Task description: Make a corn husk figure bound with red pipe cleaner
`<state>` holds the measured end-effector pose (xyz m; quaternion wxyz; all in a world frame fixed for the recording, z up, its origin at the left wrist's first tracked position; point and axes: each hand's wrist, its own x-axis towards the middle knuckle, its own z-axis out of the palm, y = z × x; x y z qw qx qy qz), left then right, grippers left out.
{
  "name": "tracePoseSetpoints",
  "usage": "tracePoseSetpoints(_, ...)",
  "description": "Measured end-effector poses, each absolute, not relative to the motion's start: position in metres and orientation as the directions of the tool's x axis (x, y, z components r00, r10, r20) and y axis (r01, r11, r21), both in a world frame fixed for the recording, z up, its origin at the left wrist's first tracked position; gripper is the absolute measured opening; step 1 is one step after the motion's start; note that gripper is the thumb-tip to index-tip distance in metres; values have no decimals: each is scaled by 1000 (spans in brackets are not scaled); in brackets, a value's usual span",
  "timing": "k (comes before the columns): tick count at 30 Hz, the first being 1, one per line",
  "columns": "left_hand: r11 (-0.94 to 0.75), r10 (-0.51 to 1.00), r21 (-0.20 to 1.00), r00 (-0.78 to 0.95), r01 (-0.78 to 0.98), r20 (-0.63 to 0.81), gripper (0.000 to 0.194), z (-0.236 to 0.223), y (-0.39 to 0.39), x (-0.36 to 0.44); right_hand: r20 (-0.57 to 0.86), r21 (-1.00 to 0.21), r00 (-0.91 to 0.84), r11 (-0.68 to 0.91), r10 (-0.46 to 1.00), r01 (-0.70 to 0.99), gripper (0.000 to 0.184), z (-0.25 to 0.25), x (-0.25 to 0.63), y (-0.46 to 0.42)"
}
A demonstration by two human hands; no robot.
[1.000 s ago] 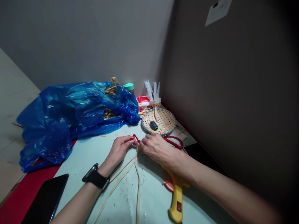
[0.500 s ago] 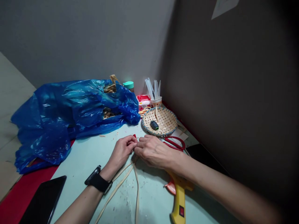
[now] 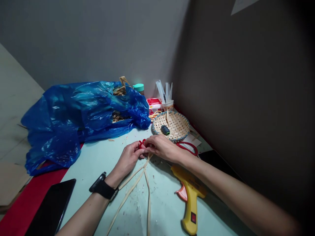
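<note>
Over the middle of the table, my left hand (image 3: 128,156) is closed in a pinch on a small red ribbon-like piece (image 3: 140,144). My right hand (image 3: 160,147) meets it from the right, fingers bent down onto the same red piece and partly hiding it. Below the fingertips hang several long pale strips (image 3: 148,200) of dried plant fibre, running toward the near edge. How the strips join the red piece is covered by the fingers. Beneath my right forearm lies a yellow glue gun (image 3: 193,206), its orange-pink trigger facing left.
Red-handled scissors (image 3: 190,144) lie past my right wrist. Behind them stands a woven basket (image 3: 180,126) holding a dark thread spool (image 3: 165,129). A cup of glue sticks (image 3: 168,105) is by the wall. A blue plastic bag (image 3: 86,111) fills the back left; a black tablet (image 3: 50,208) lies near left.
My right hand has shifted slightly up, its fingers more bent, and more of the red piece shows between the hands. The view has turned a little left, revealing more of the glue gun.
</note>
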<state>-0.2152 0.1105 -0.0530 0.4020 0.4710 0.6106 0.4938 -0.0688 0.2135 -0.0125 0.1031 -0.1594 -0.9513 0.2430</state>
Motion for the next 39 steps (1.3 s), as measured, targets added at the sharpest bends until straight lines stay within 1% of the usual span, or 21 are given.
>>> tracePoseSetpoints(4, 91, 959, 978, -280, 190, -35, 9, -54, 110, -215, 108, -499, -916, 817, 387, 287, 13, -10, -68, 207)
tracePoseSetpoints(7, 102, 957, 971, -288, 217, -36, 9, -52, 111, -214, 110, -505, -901, 804, 420, 313, 15, -11, -65, 202)
tracePoseSetpoints(14, 100, 953, 956, -301, 275, -13, 16, -51, 117, -213, 73, -517, -906, 793, 416, 323, 14, -16, -56, 202)
tracePoseSetpoints(16, 96, 954, 956, -299, 278, -9, 15, -49, 117, -212, 89, -526, -908, 793, 409, 306, 14, -17, -56, 204)
tracePoseSetpoints(18, 107, 957, 959, -289, 263, -28, 14, -48, 116, -211, 118, -529, -905, 797, 409, 292, 17, -18, -58, 207)
tracePoseSetpoints(20, 122, 957, 959, -287, 255, -45, 12, -47, 115, -211, 112, -529, -908, 798, 404, 289, 25, -21, -60, 208)
tracePoseSetpoints(22, 127, 955, 951, -295, 283, -39, 11, -48, 114, -213, 91, -511, -923, 813, 374, 280, 28, -24, -63, 208)
tracePoseSetpoints(24, 114, 951, 926, -308, 361, 3, 10, -49, 112, -215, 100, -441, -937, 859, 335, 260, 24, -28, -67, 208)
tracePoseSetpoints(28, 110, 924, 818, -362, 565, 125, 5, -48, 108, -215, 194, -186, -944, 955, 268, 233, 13, -34, -77, 213)
tracePoseSetpoints(29, 113, 912, 782, -377, 613, 163, 5, -47, 106, -214, 219, -140, -942, 964, 253, 226, 14, -35, -79, 214)
tracePoseSetpoints(31, 97, 885, 688, -378, 719, 270, 6, -46, 105, -212, 251, -94, -943, 975, 219, 201, 14, -37, -83, 217)
tracePoseSetpoints(34, 46, 861, 529, -302, 847, 409, 11, -48, 103, -210, 235, -102, -949, 976, 210, 191, 13, -41, -87, 219)
tracePoseSetpoints(39, -16, 856, 356, -171, 934, 488, 18, -54, 107, -212, 221, -217, -924, 940, 311, 264, 15, -45, -89, 215)
